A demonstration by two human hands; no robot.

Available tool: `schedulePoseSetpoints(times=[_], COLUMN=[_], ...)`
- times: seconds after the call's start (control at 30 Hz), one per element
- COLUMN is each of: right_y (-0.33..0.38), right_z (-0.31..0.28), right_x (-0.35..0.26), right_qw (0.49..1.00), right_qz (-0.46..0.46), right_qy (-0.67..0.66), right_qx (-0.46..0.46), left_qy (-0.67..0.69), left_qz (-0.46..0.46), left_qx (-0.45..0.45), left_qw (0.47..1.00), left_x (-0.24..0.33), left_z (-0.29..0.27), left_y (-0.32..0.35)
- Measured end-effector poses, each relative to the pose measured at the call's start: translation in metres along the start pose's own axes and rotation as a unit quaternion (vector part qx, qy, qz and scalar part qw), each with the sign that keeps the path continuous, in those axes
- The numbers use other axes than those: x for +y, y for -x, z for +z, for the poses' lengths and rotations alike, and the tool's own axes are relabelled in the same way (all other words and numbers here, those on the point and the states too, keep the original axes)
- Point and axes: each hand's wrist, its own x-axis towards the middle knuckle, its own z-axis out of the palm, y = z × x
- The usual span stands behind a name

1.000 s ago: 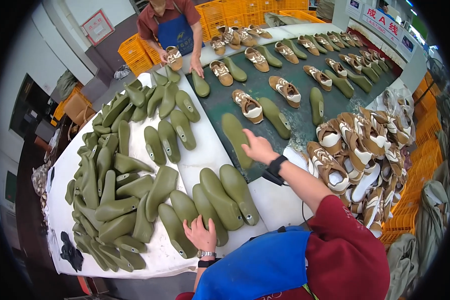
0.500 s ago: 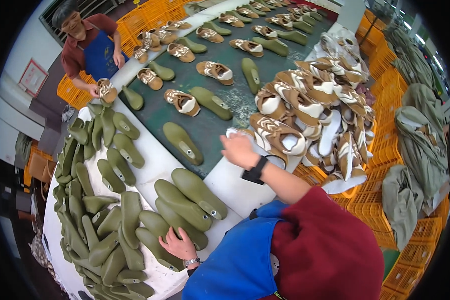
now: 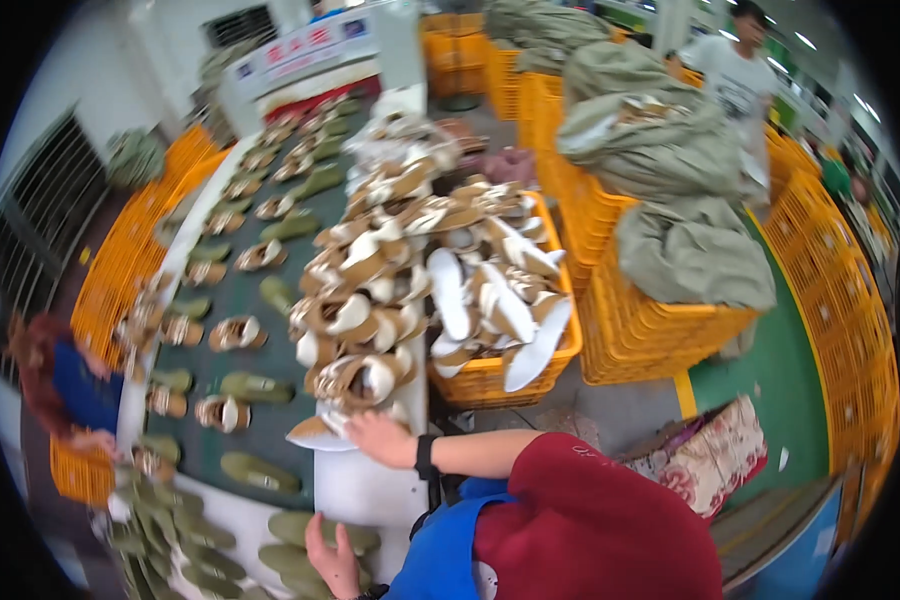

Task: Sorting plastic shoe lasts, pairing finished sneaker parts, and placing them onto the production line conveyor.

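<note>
My right hand (image 3: 380, 438), with a black band on the wrist, has its fingers closed over the edge of a brown shoe upper (image 3: 315, 432) with a white underside, at the near end of the shoe pile. Some fingertips are hard to make out. My left hand (image 3: 332, 562) is open, thumb and fingers apart, above the green shoe lasts (image 3: 295, 560) on the white table and holding nothing. Several brown-and-white shoe uppers (image 3: 360, 285) are heaped above my right hand. Another green last (image 3: 258, 470) lies on the dark green belt.
Shoe uppers and lasts stand in rows along the belt (image 3: 210, 360). Right of the pile is an orange crate (image 3: 560, 365) with shoes. Stacked orange crates (image 3: 640, 340) under grey-green cloths stand farther right. A co-worker (image 3: 85, 390) is at the left; another person (image 3: 735, 85) stands far right.
My view has swung to the right, bringing more crates and a second person into sight. My left hand has lifted from the lasts with its fingers spread. My right hand stays at the shoe upper.
</note>
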Motion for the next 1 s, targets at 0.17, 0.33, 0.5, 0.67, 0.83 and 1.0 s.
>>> schedulePoseSetpoints(times=[0.17,0.33,0.5,0.67,0.83,1.0], right_y=[0.006,0.024,0.034,0.031,0.016,0.007], right_z=[-0.006,-0.006,-0.028,-0.07,-0.116,-0.133], right_x=[-0.001,0.025,0.022,0.017,0.002,-0.035], right_qw=[0.982,0.993,0.937,0.87,0.853,0.957], right_qz=[0.134,0.075,0.062,0.093,0.052,-0.123], right_qy=[-0.056,-0.087,-0.251,-0.468,-0.519,-0.262], right_qx=[-0.12,-0.036,-0.237,-0.125,-0.01,-0.011], left_qy=[0.004,0.057,0.076,0.248,0.365,0.351], left_qz=[0.074,-0.053,-0.041,-0.079,-0.069,-0.108], left_qx=[-0.194,-0.409,-0.458,-0.406,-0.121,-0.137], left_qw=[0.978,0.909,0.885,0.876,0.92,0.92], left_x=[0.012,0.019,0.061,0.084,0.095,0.123], left_z=[0.049,0.055,0.004,-0.109,-0.108,-0.03], left_y=[-0.039,-0.043,-0.032,-0.033,-0.055,-0.038])
